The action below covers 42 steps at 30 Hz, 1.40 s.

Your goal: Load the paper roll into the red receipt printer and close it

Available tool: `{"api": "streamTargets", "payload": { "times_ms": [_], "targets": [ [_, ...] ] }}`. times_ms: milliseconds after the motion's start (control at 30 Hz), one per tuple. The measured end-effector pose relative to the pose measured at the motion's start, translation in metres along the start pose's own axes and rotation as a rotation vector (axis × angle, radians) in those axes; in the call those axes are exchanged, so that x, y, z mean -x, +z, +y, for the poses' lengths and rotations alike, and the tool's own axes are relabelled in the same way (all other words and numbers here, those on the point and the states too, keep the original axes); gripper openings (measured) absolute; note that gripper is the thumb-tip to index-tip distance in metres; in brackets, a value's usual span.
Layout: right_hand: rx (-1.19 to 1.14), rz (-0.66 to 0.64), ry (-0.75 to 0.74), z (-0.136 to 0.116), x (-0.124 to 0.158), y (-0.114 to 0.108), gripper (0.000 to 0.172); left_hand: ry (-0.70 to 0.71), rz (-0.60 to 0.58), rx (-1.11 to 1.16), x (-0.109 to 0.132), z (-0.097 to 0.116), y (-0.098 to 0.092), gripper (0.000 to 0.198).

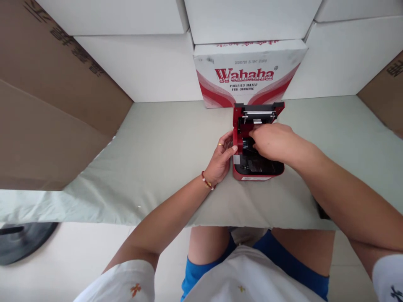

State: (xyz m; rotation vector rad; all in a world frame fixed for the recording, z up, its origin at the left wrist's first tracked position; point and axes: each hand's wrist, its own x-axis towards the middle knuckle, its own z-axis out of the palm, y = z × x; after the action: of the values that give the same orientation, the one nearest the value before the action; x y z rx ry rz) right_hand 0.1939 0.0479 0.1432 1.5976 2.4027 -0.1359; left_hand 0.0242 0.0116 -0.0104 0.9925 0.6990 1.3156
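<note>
A small red and black label printer (258, 167) stands on the cloth-covered table with its lid (258, 110) raised; a roller shows inside the lid. My left hand (222, 157) grips the printer's left side, thumb on the red edge and fingers behind it. Inside the open printer, the curled fingers of my right hand (273, 140) are bent down over the black inner part (248, 145). Their tips are partly hidden, and I cannot make out what they hold.
A white and red Wahaha carton (248, 75) stands right behind the printer, against white boxes (157, 67). Brown cardboard boxes (56, 109) flank the table (170, 138) at left and right. Beneath my right forearm lies a dark object (321, 212), mostly covered.
</note>
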Motion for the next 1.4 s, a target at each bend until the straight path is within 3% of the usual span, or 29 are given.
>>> {"api": "streamTargets", "payload": {
  "times_ms": [133, 233, 367, 633, 1067, 1133, 1200, 1300, 1400],
  "targets": [
    [0.002, -0.022, 0.010, -0.008, -0.006, 0.000, 0.020, 0.010, 0.023, -0.007, 0.000, -0.002, 0.001, 0.073],
    [-0.005, -0.014, 0.022, -0.007, -0.005, 0.003, 0.025, 0.005, 0.021, -0.012, 0.000, -0.002, 0.002, 0.071],
    [-0.028, 0.026, 0.052, 0.000, 0.004, 0.007, 0.036, -0.006, 0.015, 0.000, 0.000, 0.000, 0.003, 0.073],
    [-0.130, 0.052, 0.077, 0.015, 0.023, 0.020, 0.036, -0.075, 0.057, 0.088, 0.005, 0.009, 0.011, 0.064],
    [-0.228, 0.167, 0.196, 0.000, 0.024, 0.025, 0.046, -0.077, 0.098, 0.083, 0.007, 0.013, 0.013, 0.062],
    [-0.341, 0.212, 0.183, 0.001, 0.024, 0.024, 0.046, -0.078, 0.104, 0.086, 0.007, 0.013, 0.013, 0.062],
    [-0.581, 0.235, 0.073, 0.010, 0.032, 0.023, 0.043, -0.079, 0.105, 0.090, 0.006, 0.013, 0.013, 0.062],
    [-0.966, 0.253, -0.074, 0.041, 0.064, 0.025, 0.042, -0.068, 0.116, 0.082, 0.005, 0.011, 0.013, 0.063],
    [-1.218, 0.361, 0.068, 0.084, 0.107, 0.032, 0.046, -0.054, 0.126, 0.072, 0.004, 0.009, 0.013, 0.064]
  ]
}}
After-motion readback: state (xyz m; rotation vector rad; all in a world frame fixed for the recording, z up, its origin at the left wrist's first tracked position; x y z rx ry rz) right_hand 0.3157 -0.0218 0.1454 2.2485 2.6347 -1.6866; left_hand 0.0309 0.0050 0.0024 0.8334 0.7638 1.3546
